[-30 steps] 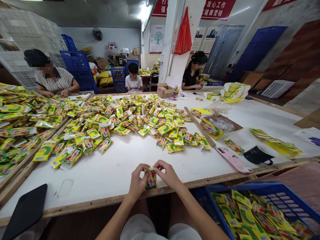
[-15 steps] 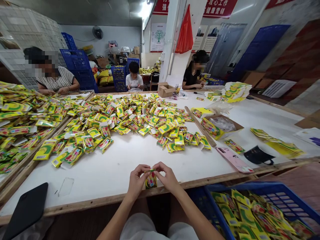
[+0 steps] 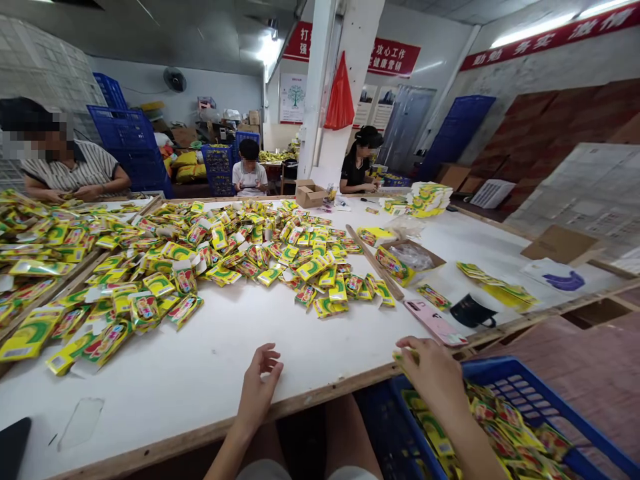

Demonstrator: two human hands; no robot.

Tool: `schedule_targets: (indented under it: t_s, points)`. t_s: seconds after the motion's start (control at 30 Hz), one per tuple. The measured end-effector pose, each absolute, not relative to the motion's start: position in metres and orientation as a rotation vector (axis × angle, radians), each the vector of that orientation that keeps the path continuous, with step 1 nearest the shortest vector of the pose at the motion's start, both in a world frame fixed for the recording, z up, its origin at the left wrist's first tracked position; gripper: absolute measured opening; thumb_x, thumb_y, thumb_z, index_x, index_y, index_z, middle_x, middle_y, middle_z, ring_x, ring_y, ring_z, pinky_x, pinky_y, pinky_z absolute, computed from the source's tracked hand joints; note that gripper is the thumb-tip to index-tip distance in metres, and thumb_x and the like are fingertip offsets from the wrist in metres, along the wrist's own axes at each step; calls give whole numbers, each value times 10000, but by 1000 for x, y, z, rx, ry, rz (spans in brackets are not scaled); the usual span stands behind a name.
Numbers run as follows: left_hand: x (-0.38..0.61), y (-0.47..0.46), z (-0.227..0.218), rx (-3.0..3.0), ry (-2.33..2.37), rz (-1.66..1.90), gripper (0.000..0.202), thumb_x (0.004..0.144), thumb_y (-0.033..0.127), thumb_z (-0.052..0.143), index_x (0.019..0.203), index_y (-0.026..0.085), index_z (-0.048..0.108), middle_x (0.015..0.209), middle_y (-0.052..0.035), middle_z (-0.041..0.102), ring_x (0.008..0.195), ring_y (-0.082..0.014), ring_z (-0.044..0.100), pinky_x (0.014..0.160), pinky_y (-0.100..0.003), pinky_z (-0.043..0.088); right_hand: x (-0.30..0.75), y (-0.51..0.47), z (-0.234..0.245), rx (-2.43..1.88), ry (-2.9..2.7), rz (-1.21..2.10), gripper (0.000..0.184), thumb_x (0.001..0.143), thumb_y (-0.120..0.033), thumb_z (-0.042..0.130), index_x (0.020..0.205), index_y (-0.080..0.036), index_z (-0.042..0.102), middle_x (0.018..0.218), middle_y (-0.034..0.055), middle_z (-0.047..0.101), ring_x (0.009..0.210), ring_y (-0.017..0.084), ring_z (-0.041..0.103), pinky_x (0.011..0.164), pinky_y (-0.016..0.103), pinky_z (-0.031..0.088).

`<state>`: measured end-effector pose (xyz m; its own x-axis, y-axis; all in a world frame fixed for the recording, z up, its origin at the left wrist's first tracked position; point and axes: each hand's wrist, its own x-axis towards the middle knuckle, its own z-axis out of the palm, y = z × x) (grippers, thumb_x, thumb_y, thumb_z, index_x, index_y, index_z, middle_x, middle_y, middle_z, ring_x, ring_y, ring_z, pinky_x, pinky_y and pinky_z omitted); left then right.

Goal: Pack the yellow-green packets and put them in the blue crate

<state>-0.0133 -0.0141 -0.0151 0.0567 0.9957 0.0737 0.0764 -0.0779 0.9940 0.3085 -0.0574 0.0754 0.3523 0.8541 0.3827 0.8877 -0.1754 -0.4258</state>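
My left hand hovers over the near part of the white table, its fingers loosely curled and apart, with nothing in them. Over the table's front edge, beside the blue crate, my right hand pinches a small yellow-green box, mostly hidden behind the fingers. Many similar yellow, green and red boxes lie in a loose heap across the table, some with white end flaps standing up. More of these boxes fill the crate below my right forearm.
A pink phone, a black mug and an open carton with plastic bags lie to the right, past a wooden strip. At the left edge rests a black phone. Several people sit across the table.
Both hands were together on one box at the table edge. They have parted: my right hand has carried the box right to the crate, and my left has let go. The view has turned right.
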Motion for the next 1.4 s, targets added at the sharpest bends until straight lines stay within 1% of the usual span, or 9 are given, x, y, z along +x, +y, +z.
schedule_targets:
  t_s: [0.13,0.3,0.43,0.6,0.7,0.8,0.97,1.17,1.4]
  points:
    - [-6,-16,-11,1471,1228,1084,282,796,422,585,965,199,619,898,-70,668,775,-203,621,670,-315,495,305,-29,51,-1967,-1694,217,202,779,-220,473,872,-203,652,905,81,649,777,223,596,753,355,463]
    - [-10,-24,-8,1620,1287,1007,242,833,403,516,890,196,627,828,-57,659,749,-198,598,638,-295,474,240,55,19,-1837,-1911,389,502,672,17,483,1122,-179,590,1245,97,562,1147,246,488,972,350,363]
    - [-13,-26,-9,1630,1295,1030,220,833,382,515,873,196,626,796,-54,657,739,-200,600,643,-299,472,234,96,15,-1818,-1924,463,645,590,78,528,1188,-164,551,1236,139,563,1160,305,475,961,409,355]
    - [-11,-19,-14,1482,1252,1198,291,803,379,574,1035,203,572,1009,-95,640,873,-219,620,747,-349,504,220,76,12,-1629,-1941,661,549,628,-69,648,1151,-205,549,1186,77,583,974,225,589,828,334,463]
    - [-11,-14,-12,1391,1133,1288,415,794,354,609,1156,226,452,1199,-111,561,1082,-232,567,879,-380,476,188,43,6,-1262,-1778,1099,476,756,-222,605,1213,-239,471,1137,57,607,745,148,610,653,276,488]
    - [-11,-13,-9,1325,994,1224,402,839,349,562,1168,252,352,1144,-85,576,999,-203,604,819,-357,500,156,14,0,-1007,-1496,1323,349,825,-335,545,1150,-233,466,985,49,642,696,147,601,597,264,475]
    - [-17,-17,-7,1356,1041,1166,390,844,301,554,1170,275,340,908,4,567,736,-141,601,665,-282,503,140,-8,3,-1128,-1437,922,119,829,-263,520,941,-224,539,924,33,625,840,178,591,759,302,464]
    - [-27,-19,-4,1522,1053,1048,465,807,226,582,1236,268,407,826,16,537,739,-142,569,695,-269,477,146,-6,15,-1108,-1579,1056,278,772,-174,511,1041,-216,566,1034,32,636,809,165,577,723,286,459]
    - [-32,-20,-4,1517,1105,1002,502,804,237,580,1273,278,407,896,-4,550,714,-140,581,659,-267,481,138,-1,12,-1146,-1537,1091,303,758,-192,529,1057,-214,576,907,9,636,730,147,553,669,268,450]
